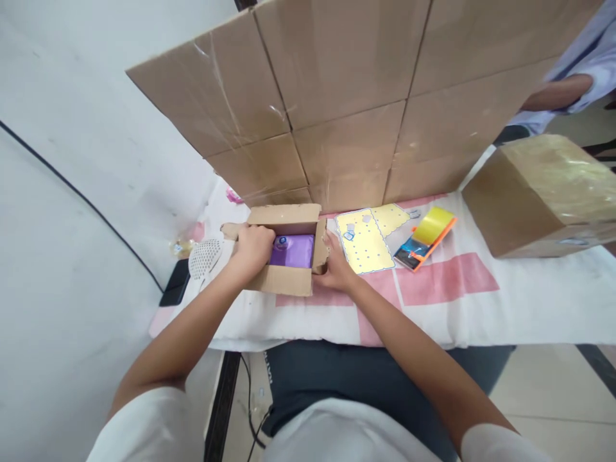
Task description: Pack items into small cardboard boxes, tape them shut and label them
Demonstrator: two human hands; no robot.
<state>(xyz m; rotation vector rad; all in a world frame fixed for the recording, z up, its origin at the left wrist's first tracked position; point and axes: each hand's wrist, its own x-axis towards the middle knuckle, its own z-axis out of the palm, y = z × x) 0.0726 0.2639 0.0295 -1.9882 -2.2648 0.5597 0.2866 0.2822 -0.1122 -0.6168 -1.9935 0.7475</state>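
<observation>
A small cardboard box [283, 280] stands with its flaps spread on the cloth-covered table. Inside it lies a purple packet [294, 251] with a small dark round mark. My left hand [254, 249] is closed over the box's left side, its fingers curled at the edge by the packet. At the opposite end, my right hand [337, 264] grips the right flap and wall, thumb below and fingers on the far side. The fingertips of both hands are partly hidden.
A tape dispenser [426, 239] with yellow tape lies right of a yellow dotted sheet [368, 244]. Large cardboard [346, 141] stands behind; a taped box [520, 199] sits right. A white perforated object [205, 258] and dark phone-like slab [176, 283] lie left. Another person's arm [558, 93] shows upper right.
</observation>
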